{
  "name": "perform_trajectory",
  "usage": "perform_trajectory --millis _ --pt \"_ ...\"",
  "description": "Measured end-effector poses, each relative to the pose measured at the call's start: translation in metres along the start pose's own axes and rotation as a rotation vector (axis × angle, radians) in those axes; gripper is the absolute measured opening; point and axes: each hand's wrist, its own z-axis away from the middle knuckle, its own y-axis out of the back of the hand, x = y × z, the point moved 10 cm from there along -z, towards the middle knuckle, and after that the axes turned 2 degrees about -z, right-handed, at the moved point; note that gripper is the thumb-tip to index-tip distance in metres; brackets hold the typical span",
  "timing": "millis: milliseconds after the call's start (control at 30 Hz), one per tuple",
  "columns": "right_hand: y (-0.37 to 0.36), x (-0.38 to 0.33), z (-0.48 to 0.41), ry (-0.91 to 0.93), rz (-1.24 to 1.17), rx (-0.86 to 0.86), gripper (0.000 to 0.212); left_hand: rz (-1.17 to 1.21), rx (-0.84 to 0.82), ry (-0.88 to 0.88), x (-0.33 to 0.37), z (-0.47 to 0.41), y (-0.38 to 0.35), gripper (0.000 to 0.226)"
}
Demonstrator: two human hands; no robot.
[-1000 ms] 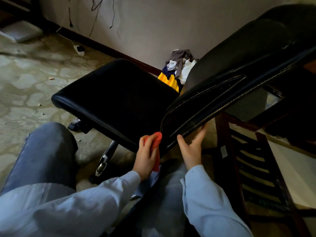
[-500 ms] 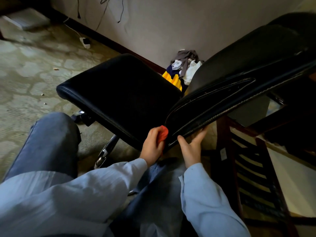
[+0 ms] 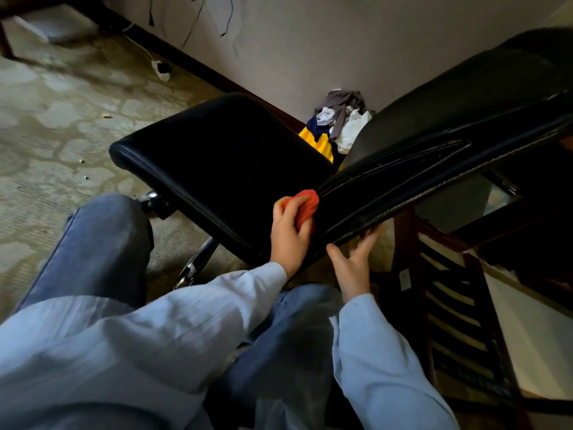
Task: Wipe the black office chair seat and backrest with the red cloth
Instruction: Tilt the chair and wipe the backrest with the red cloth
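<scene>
Pale blue long sleeves [image 3: 186, 321] cover both arms; faded blue jeans [image 3: 102, 243] on the legs.

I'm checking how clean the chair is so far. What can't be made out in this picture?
All in the head view:
- Most of the red cloth is covered by the left hand holding it.
- Whether the right hand reaches behind the backrest is hidden by the backrest's edge.
- The backrest's top is cut off by the frame's right edge.
- The seat is too dark to show dust or wipe marks.
</scene>
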Motion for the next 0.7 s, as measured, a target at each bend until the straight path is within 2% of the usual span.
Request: perform_trajectory --millis 67,233,367,533,633,700 --pt "0.000 -0.001 0.001 0.001 -0.005 0.009 0.096 0.002 -0.028 0.028 -0.007 0.006 -0.007 0.033" --pt "0.003 -0.002 0.002 -0.004 -0.034 0.005 0.096 -0.160 -0.246 0.129 -0.042 0.054 -0.038 0.033" --pt "0.012 -0.009 0.002 0.017 -0.091 -0.014 0.092 -0.121 -0.273 0.124 -0.032 0.042 -0.025 0.031" --pt "0.031 -0.038 0.001 0.101 -0.140 0.079 0.084 0.019 -0.092 -0.111 0.052 0.007 0.009 0.035" --pt "0.043 -0.070 0.003 0.231 -0.206 0.110 0.077 0.051 -0.111 -0.240 0.114 -0.011 0.005 0.036" --pt "0.054 -0.087 0.002 0.276 -0.215 0.137 0.074 0.069 -0.152 -0.263 0.143 -0.018 -0.003 0.034"
